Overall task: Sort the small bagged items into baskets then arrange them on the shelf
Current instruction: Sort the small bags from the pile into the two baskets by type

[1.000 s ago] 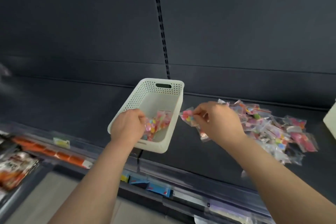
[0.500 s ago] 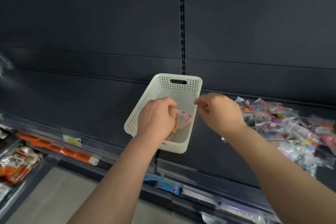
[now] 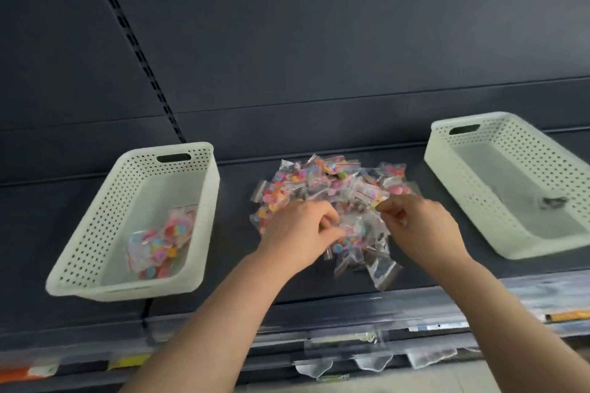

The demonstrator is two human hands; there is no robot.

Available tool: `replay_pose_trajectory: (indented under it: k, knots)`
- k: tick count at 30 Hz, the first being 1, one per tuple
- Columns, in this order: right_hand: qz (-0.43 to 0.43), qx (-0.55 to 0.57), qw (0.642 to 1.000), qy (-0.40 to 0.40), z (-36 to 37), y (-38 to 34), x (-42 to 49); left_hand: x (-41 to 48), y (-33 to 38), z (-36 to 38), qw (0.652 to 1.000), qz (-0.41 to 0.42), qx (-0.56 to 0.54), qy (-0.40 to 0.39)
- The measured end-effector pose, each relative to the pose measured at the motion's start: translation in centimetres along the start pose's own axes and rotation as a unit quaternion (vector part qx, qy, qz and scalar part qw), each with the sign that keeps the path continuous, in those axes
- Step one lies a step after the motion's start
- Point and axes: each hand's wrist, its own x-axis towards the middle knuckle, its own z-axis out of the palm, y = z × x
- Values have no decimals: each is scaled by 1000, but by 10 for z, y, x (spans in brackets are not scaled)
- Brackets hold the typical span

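The pile of small bags (image 3: pixel 332 182) lies between the left basket (image 3: pixel 134 169) and right basket (image 3: pixel 510 124) on the shelf (image 3: pixel 32 217). The left hand (image 3: pixel 297 233) curls its grip round one bag there; the right hand (image 3: pixel 421 230) seemingly pinches another's edge.

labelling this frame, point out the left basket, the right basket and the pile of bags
left basket (image 3: pixel 95 226), head view, perforated left wall
right basket (image 3: pixel 510 137), head view, perforated far wall
pile of bags (image 3: pixel 319 175), head view, upper middle of heap

- right of the right hand (image 3: pixel 424 230), the basket (image 3: pixel 498 150) is cut by the picture's edge; the dark item (image 3: pixel 554 202) inside is blurred
- the pile of bags (image 3: pixel 332 182) is partly hidden beneath both hands; what the left hand (image 3: pixel 300 233) holds is unclear
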Motion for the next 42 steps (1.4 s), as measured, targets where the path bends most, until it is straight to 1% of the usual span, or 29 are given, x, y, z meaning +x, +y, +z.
replay_pose_trajectory:
  k: [2, 3, 4, 6, 8, 10, 15, 17, 20, 21, 23, 25, 28, 31, 32, 33, 34, 37, 38, 42]
  knots:
    - [6, 0, 1000, -6, -4, 13, -3, 3, 13, 8, 998, -5, -30, -54]
    - [5, 1, 1000, -15, -6, 17, -4, 4, 18, 11, 997, 1, -4, -81]
    - [3, 5, 1000, -28, -7, 19, -5, 5, 21, 14, 994, 16, 49, -93]
    - [-5, 15, 998, -59, -6, 21, -6, 7, 23, 18, 986, 39, 146, -75]
    - [-13, 23, 997, -75, -4, 20, -7, 7, 21, 20, 984, 24, 169, -45]
    - [-20, 9, 996, -81, 1, 18, -7, 6, 18, 21, 989, -1, 147, -30]
    - [-37, -14, 995, -96, 12, 17, -4, 2, 16, 16, 998, -45, 31, 35]
    - [-58, -18, 996, -69, 12, 17, -4, 4, 18, 16, 996, -58, -4, 64]
    - [-75, 16, 997, -6, 3, 19, -1, 10, 24, 14, 989, -73, -46, 122]
    - [-79, 19, 997, -1, -2, 19, 0, 13, 26, 14, 986, -79, -60, 136]
    - [-83, 17, 996, 4, -11, 22, 2, 19, 32, 14, 985, -89, -59, 139]
    - [-83, 30, 995, 54, -23, 30, 5, 28, 41, 17, 986, -80, -58, 138]
    - [-35, 24, 990, 137, -51, 51, 11, 44, 64, 25, 985, -38, -95, 139]
    - [21, 1, 980, 196, -81, 87, 15, 62, 91, 38, 983, 2, -115, 142]
    - [37, -6, 978, 203, -89, 99, 16, 68, 99, 42, 981, 16, -124, 147]
    - [57, -16, 978, 198, -96, 112, 17, 73, 109, 46, 979, 29, -132, 150]
    - [80, -31, 981, 176, -102, 125, 17, 79, 120, 50, 978, 41, -137, 149]
    - [148, -81, 982, 88, -111, 156, 14, 94, 154, 63, 980, 74, -141, 118]
    - [160, -88, 980, 81, -111, 162, 13, 98, 164, 67, 982, 83, -137, 101]
    - [177, -62, 977, 105, -113, 175, 8, 116, 198, 85, 988, 93, -105, 58]
